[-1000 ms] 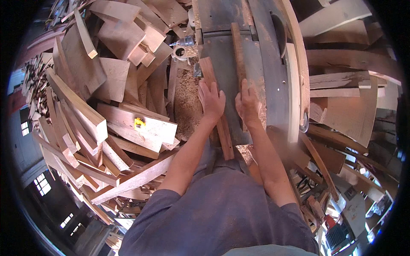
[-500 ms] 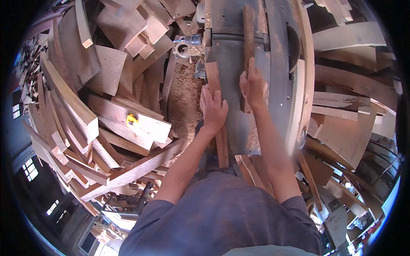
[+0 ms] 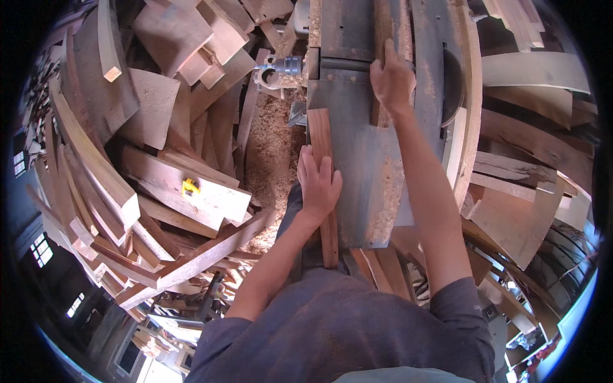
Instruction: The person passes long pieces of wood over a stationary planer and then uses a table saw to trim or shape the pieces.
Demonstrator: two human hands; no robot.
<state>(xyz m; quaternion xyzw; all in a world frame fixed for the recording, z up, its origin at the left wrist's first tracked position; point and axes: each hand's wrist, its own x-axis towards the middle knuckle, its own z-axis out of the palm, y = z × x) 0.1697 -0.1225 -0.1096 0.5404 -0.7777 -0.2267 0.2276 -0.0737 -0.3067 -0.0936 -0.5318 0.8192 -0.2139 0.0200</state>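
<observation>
A narrow reddish wooden strip lies lengthwise along the left edge of a grey metal planer table, its near end reaching my body. My left hand is closed over the middle of that strip. Farther off, my right hand grips a second, darker wooden strip near its near end. This strip lies flat on the table, parallel to the fence, and runs out past the top of the view. Its underside is hidden. It spans the dark cross gap in the table.
Sawdust and shavings are heaped left of the table and lie on its right part. A metal chuck sticks out on the table's left side. Stacked boards crowd the left, and more boards the right. A yellow tool rests on one board.
My right hand has slid the darker strip forward along the table, away from me. My left hand keeps its hold on the other strip. The whole view has shifted slightly.
</observation>
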